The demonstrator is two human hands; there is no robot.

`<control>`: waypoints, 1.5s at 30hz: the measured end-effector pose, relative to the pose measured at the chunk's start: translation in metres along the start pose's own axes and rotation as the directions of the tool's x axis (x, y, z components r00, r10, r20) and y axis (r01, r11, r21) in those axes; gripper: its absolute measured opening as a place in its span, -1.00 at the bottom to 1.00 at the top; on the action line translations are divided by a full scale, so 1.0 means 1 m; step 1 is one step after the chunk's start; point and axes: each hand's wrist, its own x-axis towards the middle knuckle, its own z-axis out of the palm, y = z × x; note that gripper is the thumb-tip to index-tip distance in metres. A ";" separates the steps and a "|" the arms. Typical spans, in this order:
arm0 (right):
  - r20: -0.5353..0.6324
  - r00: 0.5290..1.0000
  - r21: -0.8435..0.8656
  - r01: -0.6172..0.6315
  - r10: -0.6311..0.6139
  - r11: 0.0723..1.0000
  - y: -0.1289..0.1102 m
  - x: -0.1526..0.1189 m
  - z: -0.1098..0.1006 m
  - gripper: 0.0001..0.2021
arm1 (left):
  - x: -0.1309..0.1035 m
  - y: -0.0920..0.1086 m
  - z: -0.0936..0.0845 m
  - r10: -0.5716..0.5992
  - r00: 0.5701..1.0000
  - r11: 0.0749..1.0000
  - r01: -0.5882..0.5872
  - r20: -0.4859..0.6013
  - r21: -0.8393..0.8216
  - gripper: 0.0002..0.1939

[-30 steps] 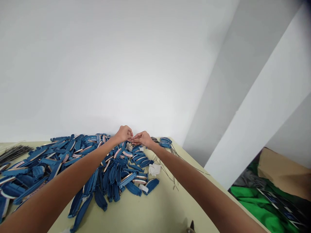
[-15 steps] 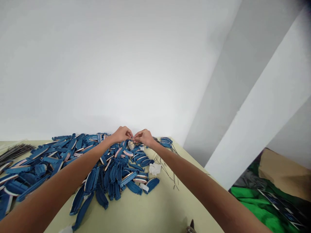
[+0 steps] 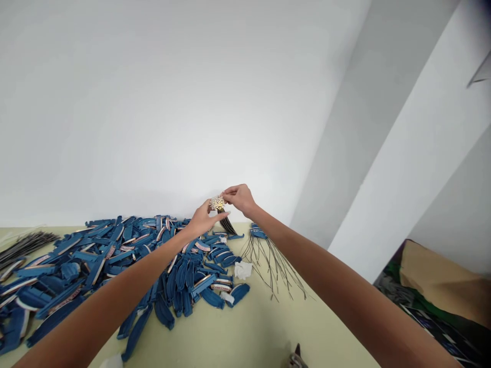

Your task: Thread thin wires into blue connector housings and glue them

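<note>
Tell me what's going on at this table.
A person works with bare hands at a pale yellow-green table. The right hand holds up a small glittery, bead-like cluster on a bundle of thin dark wires; the left hand is open just beneath it, fingers touching the bundle. Below lies a big heap of curved blue plastic clips, with loose dark wires spread beside it.

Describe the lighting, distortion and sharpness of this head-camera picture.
Head view: even, soft light with faint shadows under the blue clips; wide-angle stretch bends the wall and lengthens both forearms; the right hand and the sparkly bundle it pinches look small and slightly soft, the left hand too.
</note>
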 end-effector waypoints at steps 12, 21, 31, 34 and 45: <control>-0.132 0.989 0.173 0.093 -0.070 0.980 -0.031 -0.031 -0.002 -0.77 | 0.003 0.044 0.009 0.139 0.959 0.987 -0.154 -0.245 -0.041 -0.71; -0.219 0.974 0.348 0.141 -0.066 0.927 -0.030 -0.036 0.023 -0.76 | 0.015 0.043 0.011 0.045 0.944 0.947 -0.144 -0.326 -0.288 -0.69; -0.176 0.978 0.468 0.182 -0.111 0.865 -0.029 -0.041 0.019 -0.76 | 0.018 0.054 0.002 -0.045 0.986 0.819 -0.054 -0.158 -0.571 -0.70; -0.167 0.979 0.483 0.188 -0.121 0.855 -0.030 -0.042 0.020 -0.76 | 0.021 0.054 -0.001 -0.076 0.989 0.789 -0.015 -0.123 -0.614 -0.70; -0.148 0.982 0.472 0.175 -0.118 0.864 -0.031 -0.044 0.020 -0.77 | 0.026 0.054 -0.008 -0.138 0.983 0.782 0.034 -0.120 -0.623 -0.70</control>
